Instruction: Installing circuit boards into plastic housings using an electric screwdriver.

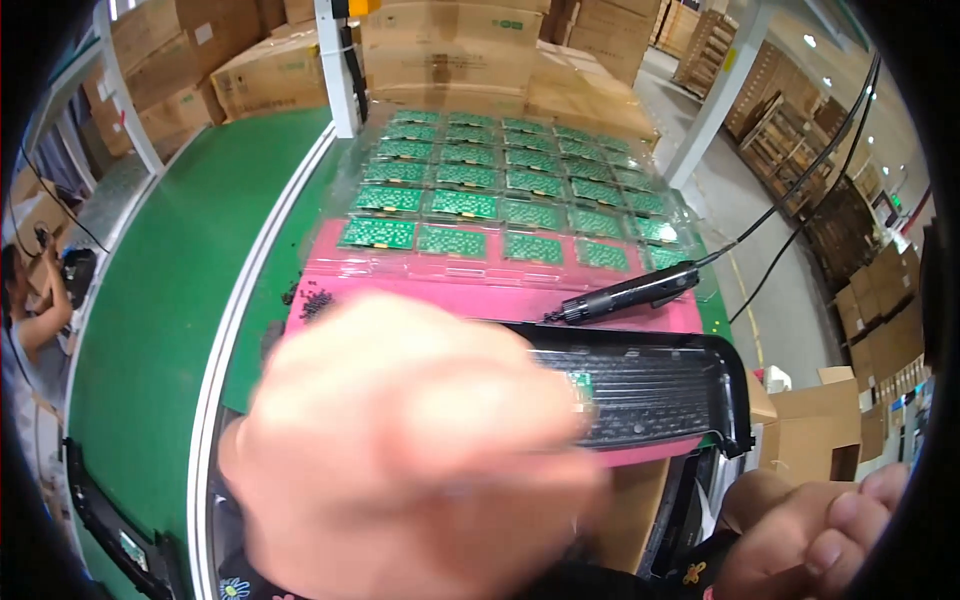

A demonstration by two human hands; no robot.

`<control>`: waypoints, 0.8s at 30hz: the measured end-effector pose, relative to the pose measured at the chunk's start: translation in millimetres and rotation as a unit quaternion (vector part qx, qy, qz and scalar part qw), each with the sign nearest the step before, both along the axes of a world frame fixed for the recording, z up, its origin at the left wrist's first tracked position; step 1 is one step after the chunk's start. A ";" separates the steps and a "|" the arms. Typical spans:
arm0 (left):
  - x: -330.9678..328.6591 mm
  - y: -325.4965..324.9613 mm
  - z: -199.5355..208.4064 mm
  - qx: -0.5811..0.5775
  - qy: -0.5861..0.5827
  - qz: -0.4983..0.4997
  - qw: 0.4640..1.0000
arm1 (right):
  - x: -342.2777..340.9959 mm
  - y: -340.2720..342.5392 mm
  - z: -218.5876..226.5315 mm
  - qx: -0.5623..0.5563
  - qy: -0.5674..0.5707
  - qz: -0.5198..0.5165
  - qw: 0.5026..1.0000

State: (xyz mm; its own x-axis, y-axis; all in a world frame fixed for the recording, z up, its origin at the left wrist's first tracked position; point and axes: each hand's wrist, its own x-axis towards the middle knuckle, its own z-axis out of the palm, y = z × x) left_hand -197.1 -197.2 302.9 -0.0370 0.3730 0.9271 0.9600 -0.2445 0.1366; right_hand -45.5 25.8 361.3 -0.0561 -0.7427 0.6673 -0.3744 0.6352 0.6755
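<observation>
My left hand is large, close and smeared by motion, so its fingers cannot be read. It covers the left part of a long black plastic housing with a ribbed inside, lying on a pink mat. A bit of green circuit board shows in the housing beside that hand. At the lower right edge, my right hand has its fingers curled inward; anything inside them is hidden. A black electric screwdriver with a cable rests just behind the housing. Small black screws are heaped at the mat's left.
Clear plastic trays with rows of green circuit boards stand behind the mat. A green conveyor runs along the left, carrying another black housing. A person sits beyond it. Cardboard boxes are stacked behind; an open carton stands right.
</observation>
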 end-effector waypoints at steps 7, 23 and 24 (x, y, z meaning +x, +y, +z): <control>78.3 0.1 21.4 -0.022 0.077 0.201 0.976 | -72.3 48.7 -45.1 -0.253 -0.201 -0.237 0.916; 29.1 -31.1 14.8 -0.191 0.084 0.059 0.976 | -153.4 83.2 -172.9 -0.700 -0.331 0.158 0.612; 11.3 -13.5 6.1 -0.231 0.062 0.072 0.968 | -154.2 69.2 -171.1 -0.728 -0.409 0.165 0.524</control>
State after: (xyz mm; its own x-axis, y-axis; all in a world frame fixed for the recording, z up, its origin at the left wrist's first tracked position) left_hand -185.8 -210.7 308.9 -0.0186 0.7485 0.6629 0.9957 -0.0463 0.0803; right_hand -199.8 95.0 190.1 -0.7951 0.4619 0.3932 -0.4127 0.0632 -0.9087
